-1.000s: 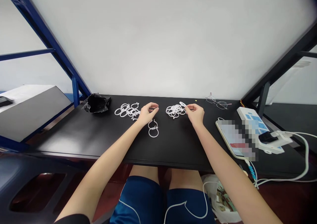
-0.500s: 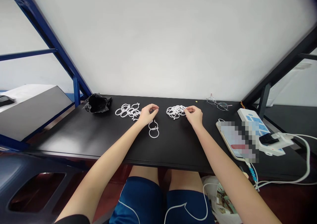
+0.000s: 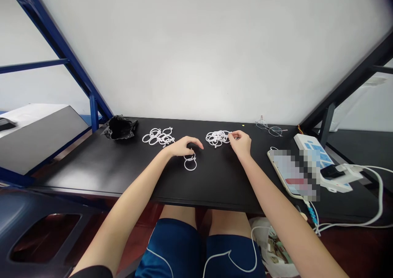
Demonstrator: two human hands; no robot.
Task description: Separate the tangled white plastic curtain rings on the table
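My left hand (image 3: 183, 146) rests on the black table (image 3: 123, 167), fingers spread over the top of a small chain of white plastic rings (image 3: 190, 163). My right hand (image 3: 240, 142) is curled, its fingertips pinching a ring at the right edge of a tangled heap of white rings (image 3: 217, 137). A second, looser group of white rings (image 3: 158, 136) lies to the left of my left hand.
A crumpled black bag (image 3: 119, 127) lies at the table's back left. Glasses (image 3: 270, 127) sit at the back right. A phone (image 3: 291, 172), a white power strip (image 3: 319, 157) and white cables (image 3: 373, 179) occupy the right side. Blue frame posts (image 3: 93, 112) stand left.
My left hand dropped from a raised pinch down onto the ring chain and its fingers spread. My right hand stayed at the heap, moving slightly.
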